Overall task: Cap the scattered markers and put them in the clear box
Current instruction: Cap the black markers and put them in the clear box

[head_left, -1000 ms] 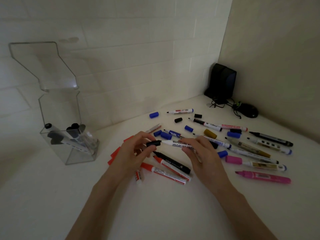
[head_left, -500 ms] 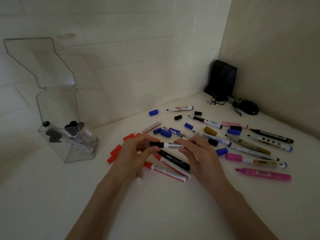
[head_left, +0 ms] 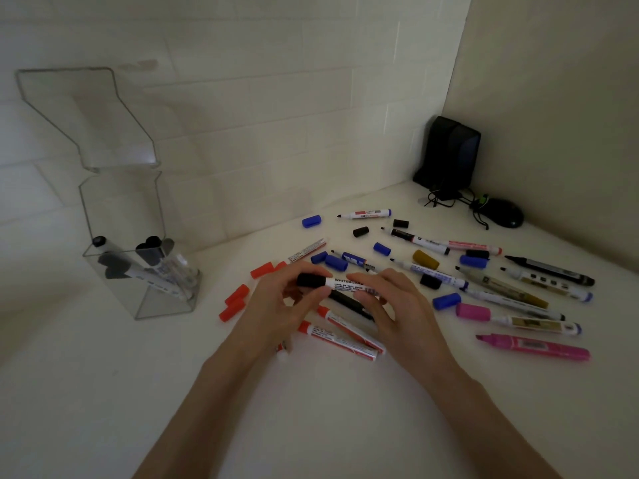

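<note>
- left hand pinches the black cap end of a whiteboard marker
- right hand grips its barrel
- clear box sits off left with capped markers inside

Left hand, right hand: fingers curled, pinching.

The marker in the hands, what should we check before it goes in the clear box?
1. Black cap on the whiteboard marker: ok.
2. Cap pushed fully home: cannot tell.
3. Left hand pinches the cap, right hand holds the barrel: ok.
4. Clear box lid open: ok.
5. Room in the box beside the markers inside: ok.
6. Every other marker capped: not ok, pink marker bare-tipped.
</note>
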Motion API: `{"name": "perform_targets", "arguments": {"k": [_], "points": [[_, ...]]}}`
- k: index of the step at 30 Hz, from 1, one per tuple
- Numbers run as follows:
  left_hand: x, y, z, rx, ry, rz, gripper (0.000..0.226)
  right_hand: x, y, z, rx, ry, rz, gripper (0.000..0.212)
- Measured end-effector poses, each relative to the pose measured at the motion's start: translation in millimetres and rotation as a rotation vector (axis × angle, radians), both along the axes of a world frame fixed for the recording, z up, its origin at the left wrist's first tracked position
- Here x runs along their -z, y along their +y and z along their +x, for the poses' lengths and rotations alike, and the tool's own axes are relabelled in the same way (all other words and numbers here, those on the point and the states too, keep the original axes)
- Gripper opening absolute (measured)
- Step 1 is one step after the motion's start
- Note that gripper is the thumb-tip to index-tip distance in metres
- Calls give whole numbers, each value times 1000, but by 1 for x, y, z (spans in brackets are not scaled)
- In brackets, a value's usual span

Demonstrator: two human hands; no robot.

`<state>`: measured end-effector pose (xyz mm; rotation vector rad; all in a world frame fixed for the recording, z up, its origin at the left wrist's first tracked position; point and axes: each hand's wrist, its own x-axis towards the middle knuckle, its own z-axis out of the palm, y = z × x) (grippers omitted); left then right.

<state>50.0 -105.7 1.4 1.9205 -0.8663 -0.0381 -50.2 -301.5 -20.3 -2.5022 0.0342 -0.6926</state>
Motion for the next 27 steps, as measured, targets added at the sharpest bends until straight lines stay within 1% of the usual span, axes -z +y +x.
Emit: {"name": "perform_targets", "arguments": {"k": [4, 8, 14, 18, 20, 22, 24, 27], "points": [[0, 4, 4, -23, -15, -9, 26, -3, 0, -2, 12, -3, 55, 39], [0, 6, 6, -34, -5, -28, 28, -4, 2, -3, -1, -55, 64, 28], [0, 3, 1, -22, 44, -29, 28, -5, 3, -3, -13, -50, 14, 32], [3, 4, 4, -27, 24, 8, 28, -4, 1, -3, -13, -16, 32, 36], [3, 8, 8, -88, -15, -13, 26, -5, -2, -4, 38, -33, 70, 34], [3, 13, 12, -182, -61, -82, 21, -7, -6, -5, 114, -35, 99, 32], [2, 18, 18, -255, -100, -127, 19, -6, -9, -5, 158, -23, 75, 26], [4, 21, 21, -319, -102, -123, 20, -5, -8, -5, 185, 18, 34, 19]]}}
